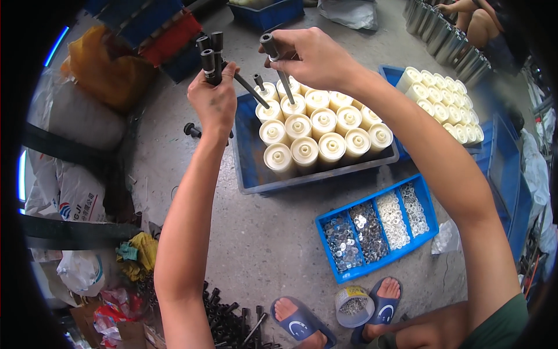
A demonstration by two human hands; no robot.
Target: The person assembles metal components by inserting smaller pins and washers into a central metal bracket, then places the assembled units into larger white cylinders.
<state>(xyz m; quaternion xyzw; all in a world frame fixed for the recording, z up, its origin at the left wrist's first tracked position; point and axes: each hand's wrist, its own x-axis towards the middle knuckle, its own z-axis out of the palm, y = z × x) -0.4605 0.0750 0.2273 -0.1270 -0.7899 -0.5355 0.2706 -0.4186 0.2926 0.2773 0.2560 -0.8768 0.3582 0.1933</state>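
My left hand [213, 104] is closed round a bundle of metal rods with black cylindrical heads [209, 61], held upright. One of its rods slants down toward the cream cylinders. My right hand [319, 58] pinches a single black-headed rod [282, 75] just below its head. This rod's lower end meets the top of a cream cylinder [293, 104] in the back left of the group. Several such cylinders stand upright in rows in a blue crate [325, 184], each with a round hole in its top. Another black-headed rod [258, 81] stands at the far left cylinder.
A blue divided tray [381, 259] holds washers and small rings. Near my sandalled feet sits a tub of small parts [354, 306]. Black-headed rods [232, 323] are piled lower left. A second crate of cylinders [444, 99] stands right. Another person [485, 26] is at the far right by metal cylinders.
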